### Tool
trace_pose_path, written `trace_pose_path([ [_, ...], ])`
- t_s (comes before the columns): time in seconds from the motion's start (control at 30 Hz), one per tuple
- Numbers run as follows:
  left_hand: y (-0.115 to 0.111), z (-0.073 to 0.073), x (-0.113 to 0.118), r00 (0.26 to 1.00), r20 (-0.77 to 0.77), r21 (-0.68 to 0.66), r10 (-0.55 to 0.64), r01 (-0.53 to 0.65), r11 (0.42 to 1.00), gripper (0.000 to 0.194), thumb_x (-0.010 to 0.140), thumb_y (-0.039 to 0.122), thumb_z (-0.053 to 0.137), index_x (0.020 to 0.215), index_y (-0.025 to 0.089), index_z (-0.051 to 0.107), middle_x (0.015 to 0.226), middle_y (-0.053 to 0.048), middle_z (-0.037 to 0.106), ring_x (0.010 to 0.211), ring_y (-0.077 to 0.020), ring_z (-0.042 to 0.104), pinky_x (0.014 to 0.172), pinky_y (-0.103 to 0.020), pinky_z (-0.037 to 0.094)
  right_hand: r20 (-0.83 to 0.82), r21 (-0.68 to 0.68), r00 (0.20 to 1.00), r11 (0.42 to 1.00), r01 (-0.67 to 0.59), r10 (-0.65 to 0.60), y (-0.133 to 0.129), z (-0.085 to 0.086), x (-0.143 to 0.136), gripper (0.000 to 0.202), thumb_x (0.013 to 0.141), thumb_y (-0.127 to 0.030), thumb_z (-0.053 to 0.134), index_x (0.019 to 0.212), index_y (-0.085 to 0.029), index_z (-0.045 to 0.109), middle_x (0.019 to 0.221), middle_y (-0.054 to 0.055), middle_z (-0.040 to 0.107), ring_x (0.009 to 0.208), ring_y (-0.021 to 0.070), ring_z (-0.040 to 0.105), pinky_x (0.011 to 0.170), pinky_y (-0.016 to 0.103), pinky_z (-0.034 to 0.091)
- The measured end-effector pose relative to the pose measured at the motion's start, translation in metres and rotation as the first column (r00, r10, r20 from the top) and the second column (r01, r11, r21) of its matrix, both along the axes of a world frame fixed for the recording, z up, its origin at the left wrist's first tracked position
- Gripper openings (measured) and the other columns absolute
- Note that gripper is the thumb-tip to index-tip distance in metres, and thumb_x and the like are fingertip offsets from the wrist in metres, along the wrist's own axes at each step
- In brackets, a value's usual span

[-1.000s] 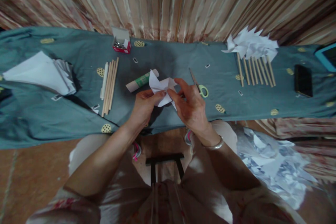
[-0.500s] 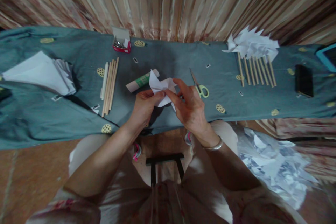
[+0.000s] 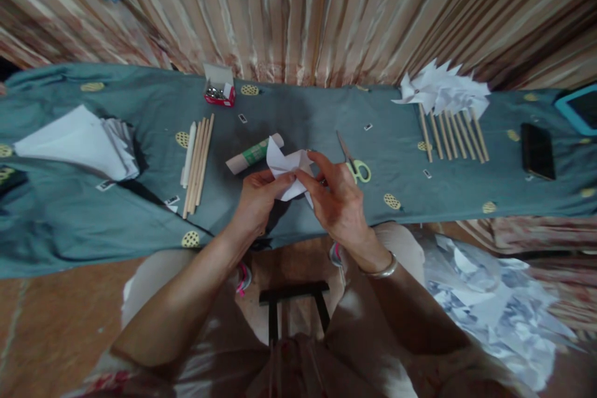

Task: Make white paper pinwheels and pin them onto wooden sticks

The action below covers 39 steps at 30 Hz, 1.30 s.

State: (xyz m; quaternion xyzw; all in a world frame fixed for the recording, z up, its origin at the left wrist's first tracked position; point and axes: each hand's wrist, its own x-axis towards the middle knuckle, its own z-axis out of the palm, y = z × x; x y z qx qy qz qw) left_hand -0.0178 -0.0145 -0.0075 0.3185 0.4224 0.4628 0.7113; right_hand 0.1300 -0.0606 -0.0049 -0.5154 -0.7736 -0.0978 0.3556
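One folded white paper [image 3: 283, 161] is grasped by the left hand [image 3: 256, 199] and the right hand [image 3: 339, 196], each pinching it with thumb and fingers above the worktop [image 3: 308, 115]. Reference item: green-labelled tube [image 3: 254, 154]. The paper is just right of the tube. Scissors [image 3: 349, 155]: right of the tube, near the right hand. Wooden sticks [image 3: 204, 165]: left of the tube. Red box [image 3: 215, 100]: beyond the tube, to its left.
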Motion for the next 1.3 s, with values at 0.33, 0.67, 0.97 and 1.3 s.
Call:
trace_pose_path([
  [0.33,-0.001,0.002,0.001,1.000,0.001,-0.004,0.013,-0.013,1.000,0.027,0.056,0.031,0.088,0.078,0.017,0.079,0.080,-0.004,0.077,0.071,-0.0163,0.067,0.073,-0.028,0.053,-0.009,-0.011,1.000,1.000,-0.009,0.009,-0.001,-0.001,0.001,0.035,0.095,-0.010,0.051,0.122,-0.026,0.066,0.131,0.009,0.065,0.096,0.0192,0.064,0.086,0.036,0.056],
  [0.67,-0.001,0.003,0.001,1.000,0.015,0.004,-0.025,0.025,1.000,0.023,0.059,0.032,0.087,0.076,0.018,0.079,0.077,-0.003,0.076,0.068,-0.0157,0.068,0.069,-0.028,0.052,-0.042,-0.068,0.999,0.998,0.004,-0.007,0.000,-0.003,0.000,0.036,0.096,-0.011,0.051,0.123,-0.028,0.066,0.133,0.008,0.064,0.098,0.0195,0.063,0.087,0.037,0.056],
  [0.97,-0.001,0.002,0.001,1.000,0.008,-0.002,0.000,0.000,1.000,0.022,0.058,0.029,0.085,0.075,0.018,0.079,0.078,-0.003,0.077,0.069,-0.0161,0.067,0.069,-0.027,0.052,-0.009,-0.043,1.000,0.999,0.004,-0.004,-0.001,-0.002,0.000,0.033,0.095,-0.011,0.052,0.121,-0.025,0.066,0.133,0.009,0.063,0.096,0.0187,0.063,0.087,0.036,0.055],
  [1.3,0.004,0.002,-0.003,0.997,-0.066,0.047,0.050,-0.047,0.998,0.020,0.057,0.029,0.085,0.071,0.018,0.078,0.072,-0.002,0.075,0.063,-0.0155,0.064,0.063,-0.026,0.051,-0.473,-0.217,0.878,0.976,-0.031,-0.077,0.000,0.003,0.010,0.037,0.091,-0.030,0.058,0.128,-0.021,0.060,0.126,0.013,0.068,0.110,0.0254,0.066,0.093,0.045,0.054],
])
